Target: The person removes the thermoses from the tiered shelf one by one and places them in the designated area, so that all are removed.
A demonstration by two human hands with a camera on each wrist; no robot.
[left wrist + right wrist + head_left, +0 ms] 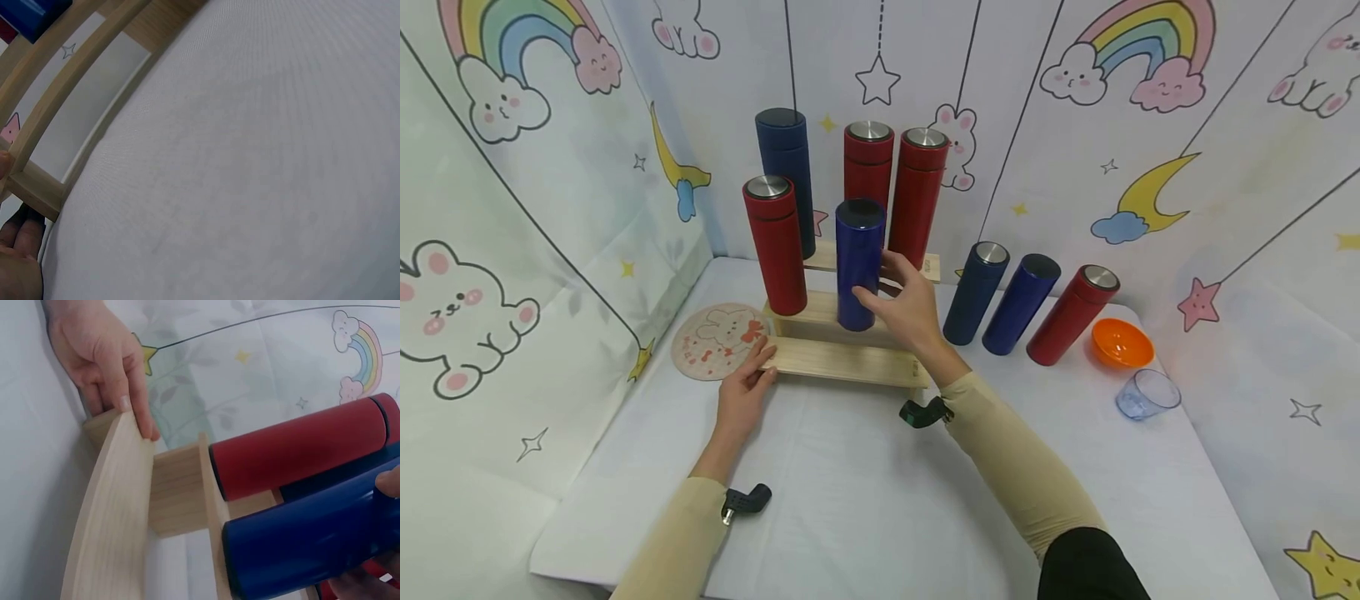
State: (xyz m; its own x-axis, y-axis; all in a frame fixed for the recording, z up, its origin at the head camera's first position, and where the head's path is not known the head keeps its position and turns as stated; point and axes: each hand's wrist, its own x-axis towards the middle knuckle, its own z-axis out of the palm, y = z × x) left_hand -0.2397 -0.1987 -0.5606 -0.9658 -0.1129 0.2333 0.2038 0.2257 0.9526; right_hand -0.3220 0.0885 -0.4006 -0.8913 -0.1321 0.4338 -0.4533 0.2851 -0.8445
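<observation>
A stepped wooden rack (850,364) stands on the white cloth. My left hand (747,393) holds the left end of its lowest step, thumb near the front edge and fingers round the end, as the right wrist view shows. My right hand (912,304) grips a glossy blue thermos (859,267) between thumb and fingers. The thermos is upright, its base at the middle step. A red thermos (777,250) is to its left on that step. Behind, on the top step, are a dark blue thermos (786,167) and two red thermoses (921,192).
Right of the rack stand a dark blue thermos (976,292), a glossy blue thermos (1021,304) and a red thermos (1072,317). Beyond them are an orange bowl (1122,343) and a clear glass (1147,395). A round rabbit-print mat (711,342) lies left of the rack.
</observation>
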